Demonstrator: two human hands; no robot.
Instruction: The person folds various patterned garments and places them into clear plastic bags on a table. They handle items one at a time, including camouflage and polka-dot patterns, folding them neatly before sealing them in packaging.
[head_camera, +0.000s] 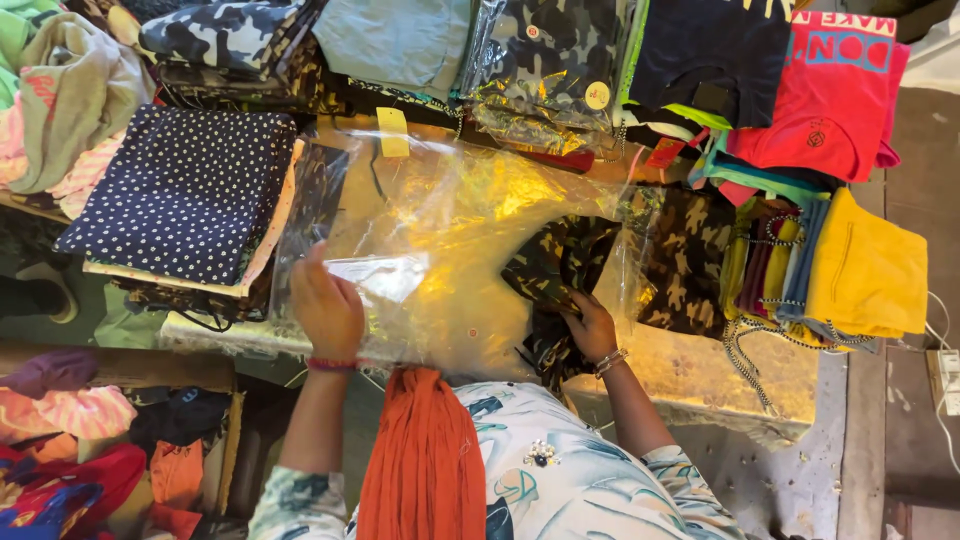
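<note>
A large clear plastic bag (450, 215) lies spread over the middle of the table. My left hand (325, 308), with a red bracelet at the wrist, grips the bag's near left edge, fingers closed on the film. My right hand (590, 326), wearing a silver bracelet, holds a folded camouflage garment (555, 265) at the bag's right side. The garment looks partly under the plastic; I cannot tell how far inside it is.
A navy polka-dot fabric stack (185, 195) lies left. Camouflage packs in plastic (545, 70) sit at the back. At right are a red shirt (830, 90), a yellow garment (865, 265) and another camouflage piece (685, 260). More clothes fill a box (90, 440) at lower left.
</note>
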